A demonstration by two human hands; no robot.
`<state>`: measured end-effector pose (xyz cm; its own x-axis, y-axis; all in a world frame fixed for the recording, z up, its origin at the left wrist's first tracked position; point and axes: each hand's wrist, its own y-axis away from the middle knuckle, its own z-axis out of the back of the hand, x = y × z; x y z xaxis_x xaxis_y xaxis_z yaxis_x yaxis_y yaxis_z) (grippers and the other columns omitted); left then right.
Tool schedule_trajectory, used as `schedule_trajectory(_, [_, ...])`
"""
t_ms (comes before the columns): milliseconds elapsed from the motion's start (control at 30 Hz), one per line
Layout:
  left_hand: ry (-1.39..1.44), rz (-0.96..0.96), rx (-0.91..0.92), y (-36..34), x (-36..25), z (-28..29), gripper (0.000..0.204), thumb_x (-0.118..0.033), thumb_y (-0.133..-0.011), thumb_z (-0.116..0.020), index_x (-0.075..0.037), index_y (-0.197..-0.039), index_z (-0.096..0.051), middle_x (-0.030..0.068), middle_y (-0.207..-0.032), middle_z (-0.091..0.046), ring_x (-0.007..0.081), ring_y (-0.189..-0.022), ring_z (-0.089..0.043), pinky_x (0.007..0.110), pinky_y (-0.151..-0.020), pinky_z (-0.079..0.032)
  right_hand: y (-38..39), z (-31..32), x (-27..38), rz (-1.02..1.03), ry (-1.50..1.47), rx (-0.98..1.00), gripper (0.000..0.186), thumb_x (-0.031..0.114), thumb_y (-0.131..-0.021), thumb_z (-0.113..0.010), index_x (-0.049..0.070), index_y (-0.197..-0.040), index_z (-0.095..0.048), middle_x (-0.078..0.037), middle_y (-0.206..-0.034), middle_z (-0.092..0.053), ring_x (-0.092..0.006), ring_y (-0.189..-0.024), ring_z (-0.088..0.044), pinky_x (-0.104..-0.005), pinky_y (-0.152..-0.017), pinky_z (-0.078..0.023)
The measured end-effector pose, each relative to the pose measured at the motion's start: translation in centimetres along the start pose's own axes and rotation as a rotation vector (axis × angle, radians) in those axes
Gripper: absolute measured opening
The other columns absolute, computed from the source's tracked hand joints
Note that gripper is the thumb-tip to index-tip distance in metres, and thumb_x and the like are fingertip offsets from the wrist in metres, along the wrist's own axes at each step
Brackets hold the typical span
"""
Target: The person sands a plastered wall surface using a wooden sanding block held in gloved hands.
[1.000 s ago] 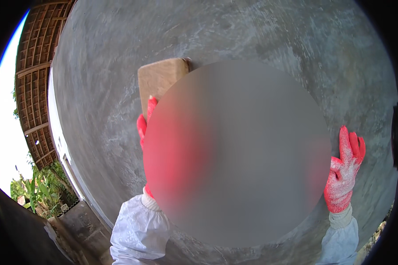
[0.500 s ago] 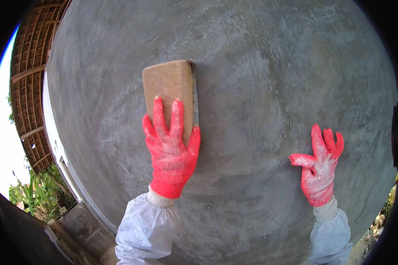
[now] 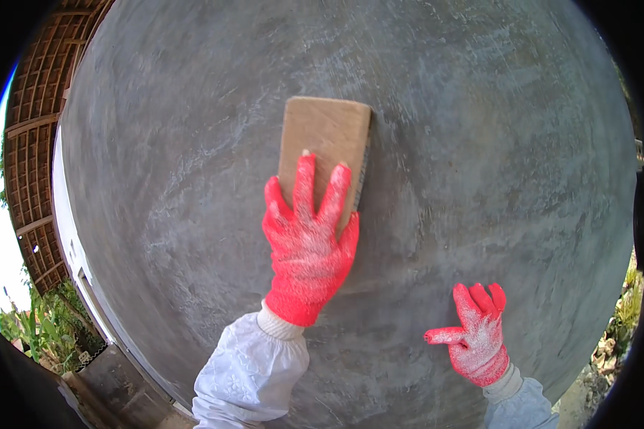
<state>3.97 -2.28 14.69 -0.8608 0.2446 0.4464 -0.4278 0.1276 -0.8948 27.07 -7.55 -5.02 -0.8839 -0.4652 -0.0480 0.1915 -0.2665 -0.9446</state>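
Observation:
My left hand (image 3: 311, 247), in a red glove dusted with white powder, grips a tan sanding block (image 3: 327, 129). Its fingers lie spread over the block's back, and the thumb is along the right edge. Pressed toward the grey plastered wall (image 3: 436, 171), the block stands nearly upright, tilted slightly right; its underside is hidden. Lower down on the right, my right hand (image 3: 479, 336) wears the same kind of glove and holds nothing. Its thumb points left, with the other fingers extended upward near the wall; whether they touch it I cannot tell.
Pale scuffs and streaks mark the wall. At the far left are a roof (image 3: 32, 171) with wooden battens, green plants (image 3: 46, 329) and a low grey wall (image 3: 114, 382). Stones and greenery (image 3: 612, 336) show at the right edge.
My left hand has moved the sanding block to the right across the wall, and the block now leans right. My right hand has shifted lower and to the left in the view.

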Motion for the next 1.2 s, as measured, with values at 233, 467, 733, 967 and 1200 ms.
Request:
schedule_trajectory(233, [-0.026, 0.259, -0.117, -4.7, 2.0, -0.8, 0.068, -0.033, -0.084, -0.075, -0.012, -0.144, -0.050, 0.0190, -0.152, -0.041, 0.0489, -0.126, -0.042, 0.054, -0.103, -0.043, 0.2, 0.9, 2.0, -0.108, -0.108, -0.022, 0.048, -0.001, -0.059, -0.067, 0.030, -0.091, -0.083, -0.018, -0.147, -0.048, -0.0385, -0.117, -0.048, -0.0509, -0.107, -0.030])
schedule_trajectory(467, [0.216, -0.006, 0.059, 5.7, -6.3, -0.2, 0.077, -0.037, -0.073, -0.082, -0.014, -0.141, -0.053, 0.0152, -0.151, -0.042, 0.0458, -0.130, -0.042, 0.056, -0.100, -0.043, -8.1, 0.5, 5.7, -0.142, -0.380, -0.178, 0.036, 0.002, -0.067, -0.072, 0.020, -0.098, -0.079, -0.022, -0.150, -0.043, -0.0423, -0.126, -0.046, -0.0501, -0.105, -0.034])
schedule_trajectory(733, [1.116, 0.502, -0.195, 8.6, -3.9, 0.0, 0.087, 0.003, -0.089, -0.060, 0.004, -0.158, -0.007, 0.0282, -0.157, -0.020, 0.0441, -0.143, -0.034, 0.053, -0.118, -0.028, -18.2, -2.3, 10.7, -0.192, -0.348, -0.259, 0.054, 0.014, -0.073, -0.078, 0.014, -0.124, -0.062, -0.019, -0.144, -0.044, -0.0400, -0.127, -0.048, -0.0465, -0.106, -0.036])
schedule_trajectory(967, [0.848, 0.432, -0.348, 9.9, 2.5, 2.7, 0.081, 0.014, -0.080, -0.055, 0.008, -0.153, -0.020, 0.0276, -0.158, -0.014, 0.0435, -0.146, -0.026, 0.048, -0.113, -0.039, -33.5, 0.0, 7.7, -0.018, -0.045, -0.457, 0.051, 0.026, -0.067, -0.083, 0.023, -0.117, -0.069, -0.016, -0.135, -0.054, -0.0360, -0.118, -0.058, -0.0504, -0.102, -0.040])
schedule_trajectory(1200, [0.650, 0.218, -0.262, 12.9, 5.5, 3.3, 0.076, 0.012, -0.076, -0.060, 0.003, -0.148, -0.036, 0.0289, -0.149, -0.035, 0.0467, -0.135, -0.044, 0.045, -0.091, -0.054, -24.8, -1.2, 4.0, 0.098, 0.233, -0.424, 0.068, 0.025, -0.061, -0.085, 0.025, -0.126, -0.065, -0.017, -0.138, -0.054, -0.0358, -0.118, -0.060, -0.0508, -0.101, -0.040])
